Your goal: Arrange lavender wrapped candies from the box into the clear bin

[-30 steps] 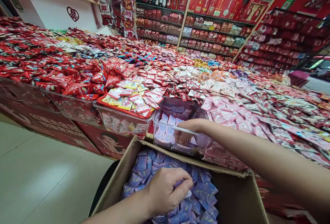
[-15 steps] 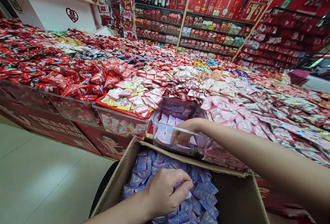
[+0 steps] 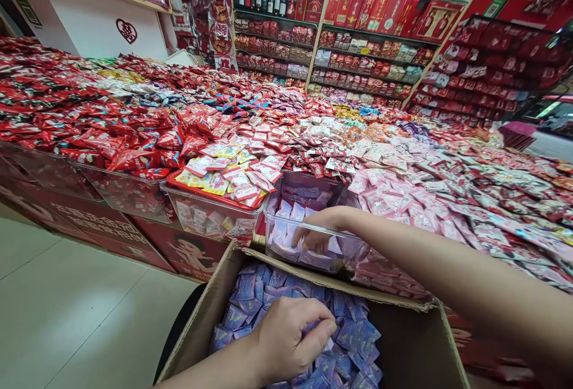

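Observation:
My left hand is closed over the purple packets in an open cardboard box; a bit of purple shows inside its curled fingers, but what it grips is mostly hidden. Through the wall of a clear plastic bin, my right hand shows, reaching down over the rim with bent fingers spread apart. Its fingertips touch the light purple packets lying in that bin. No packet can be made out in its grasp.
Left of the bin stands a red-rimmed bin of yellow and white packets. Pink packets heap up at its right. Red packets fill the far left. Shelves with bottles and boxes rise behind.
The fingers of my right hand have shifted slightly within the clear bin. My left hand stays closed in nearly the same place.

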The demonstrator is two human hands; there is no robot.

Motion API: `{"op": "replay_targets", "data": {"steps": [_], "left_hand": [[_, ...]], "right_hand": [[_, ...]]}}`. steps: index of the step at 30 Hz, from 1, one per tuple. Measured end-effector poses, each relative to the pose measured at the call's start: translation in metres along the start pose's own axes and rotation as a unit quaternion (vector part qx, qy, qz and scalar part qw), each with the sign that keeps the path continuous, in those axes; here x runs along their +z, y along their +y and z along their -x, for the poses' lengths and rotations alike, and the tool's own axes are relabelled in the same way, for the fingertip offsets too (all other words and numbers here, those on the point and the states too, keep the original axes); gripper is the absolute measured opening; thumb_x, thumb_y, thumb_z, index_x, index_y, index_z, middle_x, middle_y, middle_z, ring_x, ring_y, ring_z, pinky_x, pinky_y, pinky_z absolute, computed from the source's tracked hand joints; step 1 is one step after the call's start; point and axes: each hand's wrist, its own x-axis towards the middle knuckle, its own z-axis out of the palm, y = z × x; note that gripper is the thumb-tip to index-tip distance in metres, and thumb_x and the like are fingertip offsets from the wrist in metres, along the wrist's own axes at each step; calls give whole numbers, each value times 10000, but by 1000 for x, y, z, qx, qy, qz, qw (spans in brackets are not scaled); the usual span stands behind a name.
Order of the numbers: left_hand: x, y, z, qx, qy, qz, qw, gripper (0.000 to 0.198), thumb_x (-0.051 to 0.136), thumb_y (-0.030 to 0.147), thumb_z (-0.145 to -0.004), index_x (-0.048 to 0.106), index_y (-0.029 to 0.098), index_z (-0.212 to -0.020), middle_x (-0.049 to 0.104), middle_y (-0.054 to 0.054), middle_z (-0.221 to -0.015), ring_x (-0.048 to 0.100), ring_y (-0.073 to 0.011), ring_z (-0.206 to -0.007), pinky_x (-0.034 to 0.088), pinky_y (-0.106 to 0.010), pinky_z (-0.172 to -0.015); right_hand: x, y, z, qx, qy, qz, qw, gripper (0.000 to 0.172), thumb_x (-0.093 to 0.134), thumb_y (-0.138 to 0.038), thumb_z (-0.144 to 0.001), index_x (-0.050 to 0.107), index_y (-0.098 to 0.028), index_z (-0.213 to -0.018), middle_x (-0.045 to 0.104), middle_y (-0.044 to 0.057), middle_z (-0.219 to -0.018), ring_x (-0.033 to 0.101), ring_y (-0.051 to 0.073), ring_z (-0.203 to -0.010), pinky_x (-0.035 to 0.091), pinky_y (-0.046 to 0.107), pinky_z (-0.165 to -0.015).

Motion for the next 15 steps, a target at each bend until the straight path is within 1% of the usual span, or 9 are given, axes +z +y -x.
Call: {"op": "replay_targets", "data": {"steps": [3, 9, 12, 15], "left_hand": [[0, 0, 0, 0, -3, -4, 1000, 191, 405, 217, -824, 590, 168, -823, 638, -25, -728, 580, -116, -669, 404, -180, -626], [0, 0, 0, -5, 1, 8, 1000, 215, 389, 225, -831, 593, 159, -827, 624, -32, -717, 567, -121, -662, 393, -183, -617], [-3, 0, 1, -32, 12, 29, 999, 250, 360, 213, -825, 601, 165, -869, 582, -14, -636, 523, -119, -581, 372, -196, -562], [-5, -4, 4, -71, 31, 68, 995, 302, 351, 147, -767, 596, 190, -938, 484, 22, -545, 447, -116, -516, 334, -212, -524]], "right_hand": [[-1, -2, -1, -12, 7, -1, 1000, 466, 648, -334, -637, 546, -203, -1073, 644, 27, -863, 619, 126, -685, 506, 257, -625], [-4, -10, -7, -23, 13, -1, 1000, 462, 651, -337, -629, 552, -213, -1062, 658, 24, -849, 612, 132, -723, 498, 259, -646], [-4, -13, -9, -27, 15, -4, 1000, 457, 661, -348, -622, 558, -212, -1046, 662, 23, -829, 608, 137, -735, 498, 261, -649], [-4, -11, -9, -31, 26, -15, 999, 451, 663, -370, -619, 564, -199, -1024, 661, 34, -823, 608, 140, -724, 501, 263, -635]]}}
